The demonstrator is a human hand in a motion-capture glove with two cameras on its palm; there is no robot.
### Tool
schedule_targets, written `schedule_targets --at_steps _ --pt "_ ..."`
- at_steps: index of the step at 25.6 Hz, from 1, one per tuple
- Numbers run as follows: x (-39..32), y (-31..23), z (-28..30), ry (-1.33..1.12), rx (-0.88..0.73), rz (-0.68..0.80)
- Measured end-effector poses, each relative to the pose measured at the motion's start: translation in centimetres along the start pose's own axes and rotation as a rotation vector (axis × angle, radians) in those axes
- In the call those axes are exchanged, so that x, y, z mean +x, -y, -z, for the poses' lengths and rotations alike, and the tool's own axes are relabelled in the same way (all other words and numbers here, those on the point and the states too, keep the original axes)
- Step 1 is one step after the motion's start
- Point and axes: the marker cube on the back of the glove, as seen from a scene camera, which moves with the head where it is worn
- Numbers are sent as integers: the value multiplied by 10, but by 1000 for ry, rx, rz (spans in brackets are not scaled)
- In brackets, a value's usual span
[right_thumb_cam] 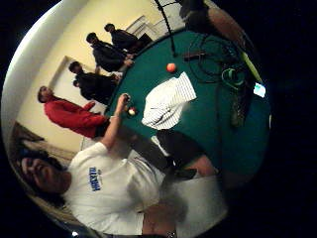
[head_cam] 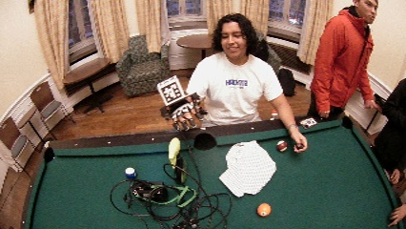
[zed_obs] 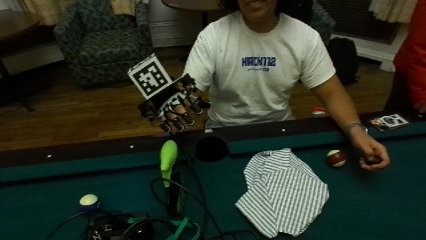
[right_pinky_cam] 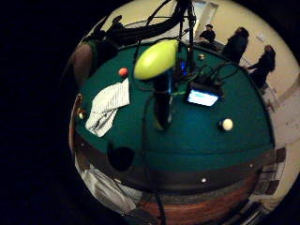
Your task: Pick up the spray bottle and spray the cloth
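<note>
Blue lettering on the person's white T-shirt [zed_obs: 259, 62]; not legible.

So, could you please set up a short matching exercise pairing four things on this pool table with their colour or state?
Things:
1. spray bottle
2. cloth
3. gloved hand
4. ball at the table's near edge

States:
a. orange
b. raised above the rail, holding nothing
c. striped, lying crumpled on the felt
d. standing upright, yellow-green top

Pairs: 1-d, 2-c, 3-b, 4-a
</note>
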Motion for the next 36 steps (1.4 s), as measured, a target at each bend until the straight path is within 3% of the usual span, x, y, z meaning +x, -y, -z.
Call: schedule_targets --at_steps 3,9,17,30,36 --pt "21 -6 -3 100 120 -42" --pt "62 -7 -20 326 337 -262" --pt "102 -6 -61 605 362 -423" --pt "123 2 -88 665 506 -557" --pt "126 -4 -94 739 495 -554"
